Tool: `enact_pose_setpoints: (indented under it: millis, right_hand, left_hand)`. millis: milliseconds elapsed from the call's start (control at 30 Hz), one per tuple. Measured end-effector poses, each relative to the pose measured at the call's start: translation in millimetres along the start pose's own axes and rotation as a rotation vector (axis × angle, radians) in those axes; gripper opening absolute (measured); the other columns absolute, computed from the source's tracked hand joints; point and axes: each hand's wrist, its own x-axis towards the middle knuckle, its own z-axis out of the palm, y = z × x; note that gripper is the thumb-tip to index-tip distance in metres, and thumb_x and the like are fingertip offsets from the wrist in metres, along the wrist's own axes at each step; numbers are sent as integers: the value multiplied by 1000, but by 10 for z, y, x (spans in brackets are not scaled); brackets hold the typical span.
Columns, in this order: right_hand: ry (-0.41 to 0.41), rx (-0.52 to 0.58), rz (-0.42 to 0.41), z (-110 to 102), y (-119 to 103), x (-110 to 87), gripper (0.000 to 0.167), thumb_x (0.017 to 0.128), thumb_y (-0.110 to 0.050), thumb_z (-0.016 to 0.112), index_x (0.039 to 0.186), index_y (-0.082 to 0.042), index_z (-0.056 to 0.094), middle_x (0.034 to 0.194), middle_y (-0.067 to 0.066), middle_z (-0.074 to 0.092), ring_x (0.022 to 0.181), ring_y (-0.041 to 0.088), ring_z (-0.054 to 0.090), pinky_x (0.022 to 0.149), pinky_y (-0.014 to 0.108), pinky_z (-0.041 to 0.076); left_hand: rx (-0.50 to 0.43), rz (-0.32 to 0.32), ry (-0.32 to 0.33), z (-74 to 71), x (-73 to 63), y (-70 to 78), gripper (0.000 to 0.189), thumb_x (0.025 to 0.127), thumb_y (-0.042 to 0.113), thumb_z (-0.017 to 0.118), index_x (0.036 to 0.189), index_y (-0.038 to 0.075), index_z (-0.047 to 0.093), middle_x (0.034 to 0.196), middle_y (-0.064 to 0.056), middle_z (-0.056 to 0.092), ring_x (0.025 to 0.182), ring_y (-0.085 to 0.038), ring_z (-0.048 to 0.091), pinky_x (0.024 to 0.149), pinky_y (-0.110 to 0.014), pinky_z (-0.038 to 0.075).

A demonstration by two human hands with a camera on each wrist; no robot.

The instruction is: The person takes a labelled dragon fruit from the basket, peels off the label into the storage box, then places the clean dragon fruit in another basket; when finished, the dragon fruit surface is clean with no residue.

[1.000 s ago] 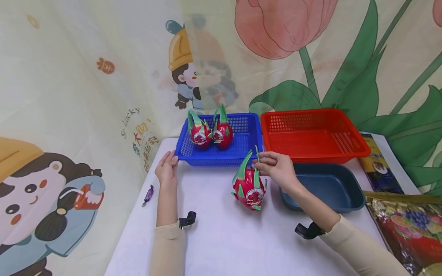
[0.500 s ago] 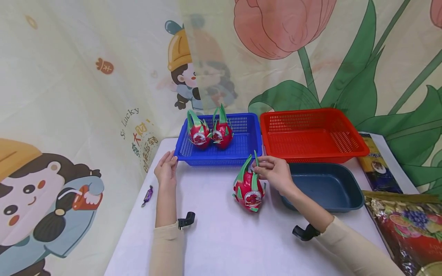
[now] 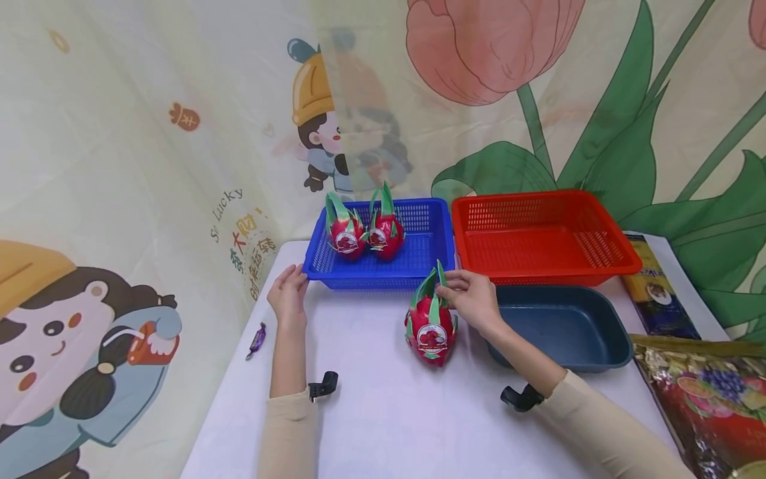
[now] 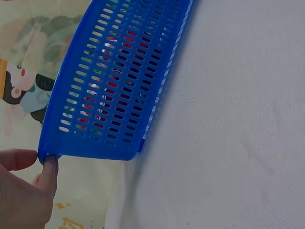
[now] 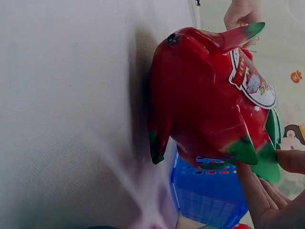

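Note:
My right hand (image 3: pixel 475 299) pinches a green leaf at the top of a glossy red dragon fruit (image 3: pixel 432 329) with a round label. The fruit stands over the white table in front of the blue basket, leaf tips up and label facing me. Thumb and fingers meet on the leaf in the right wrist view, beside the red body (image 5: pixel 200 95). At the front left corner of the blue plastic basket (image 3: pixel 383 282), my left hand (image 3: pixel 290 293) pinches the rim. Two more dragon fruits, one at the left (image 3: pixel 347 239) and one beside it (image 3: pixel 390 233), stand inside that basket.
A red basket (image 3: pixel 538 273) is right of the blue one. Before it lies a dark blue tray (image 3: pixel 562 332), partly behind my right forearm. Further right are a blue-gold packet (image 3: pixel 661 299) and a red fruit-print bag (image 3: pixel 712 406). A purple wrapped candy (image 3: pixel 257 337) lies far left.
The right hand has moved slightly left and toward me. The dragon fruit has turned a little, so its label faces me more squarely. My left hand stays at the basket's corner.

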Motion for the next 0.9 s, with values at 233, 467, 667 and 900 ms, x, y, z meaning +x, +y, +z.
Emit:
enact_pose_setpoints:
  millis: [233, 467, 667, 900]
  right_hand:
    - [-28, -24, -7, 20, 38, -8, 46, 96, -18, 78, 136, -1, 64, 115, 17, 76, 91, 26, 78, 78, 37, 65]
    - [-26, -57, -41, 8, 55, 0, 46, 97, -19, 77, 136, 0, 63, 116, 19, 75, 96, 29, 77, 75, 36, 65]
    - [12, -66, -67, -49, 58, -40, 44, 98, -21, 76, 135, -1, 64, 118, 19, 74, 101, 32, 75, 75, 35, 65]
    - [90, -45, -98, -170, 47, -136, 39, 98, -23, 75, 132, -6, 68, 116, 14, 76, 103, 29, 76, 84, 38, 64]
  left_hand:
    - [120, 75, 65, 33, -126, 21, 52, 93, -8, 65, 143, -8, 48, 143, -26, 54, 125, -29, 61, 103, -27, 55]
    - [246, 312, 208, 185, -393, -49, 39, 87, -11, 68, 124, -3, 58, 125, -13, 55, 123, -33, 57, 96, -30, 56]
    - [295, 316, -77, 367, -729, -234, 25, 94, -8, 69, 117, -3, 62, 111, -13, 67, 99, -22, 68, 84, -22, 59]
    - [385, 28, -528, 501, -977, -420, 31, 98, 9, 73, 121, -9, 64, 112, -27, 70, 97, -27, 73, 86, -33, 64]
